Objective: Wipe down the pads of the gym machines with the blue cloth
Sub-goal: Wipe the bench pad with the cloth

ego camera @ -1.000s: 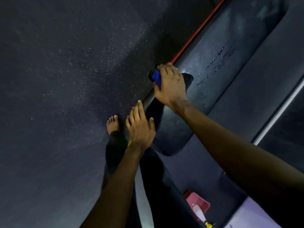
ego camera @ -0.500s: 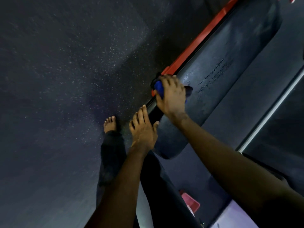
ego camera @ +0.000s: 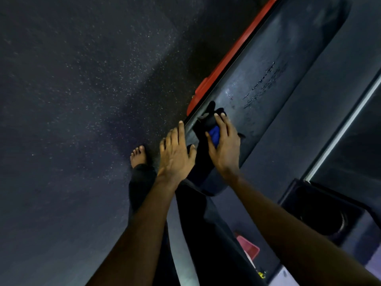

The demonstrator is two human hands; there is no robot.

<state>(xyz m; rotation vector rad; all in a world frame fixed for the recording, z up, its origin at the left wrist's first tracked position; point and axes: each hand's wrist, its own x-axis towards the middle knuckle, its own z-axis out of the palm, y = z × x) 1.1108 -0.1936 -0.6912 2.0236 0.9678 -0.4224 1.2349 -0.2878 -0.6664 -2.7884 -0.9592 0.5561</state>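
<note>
A gym — speckled rubber floor (ego camera: 82,83), black padded bench (ego camera: 288,65)

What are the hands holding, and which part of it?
The right hand grips the bunched blue cloth between thumb and fingers, on the pad. The left hand holds nothing.

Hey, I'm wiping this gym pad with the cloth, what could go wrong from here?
The blue cloth is bunched under your right hand, so it may miss the wet streaks farther up the pad. Your bare foot stands near the red frame; you could stub it.
</note>
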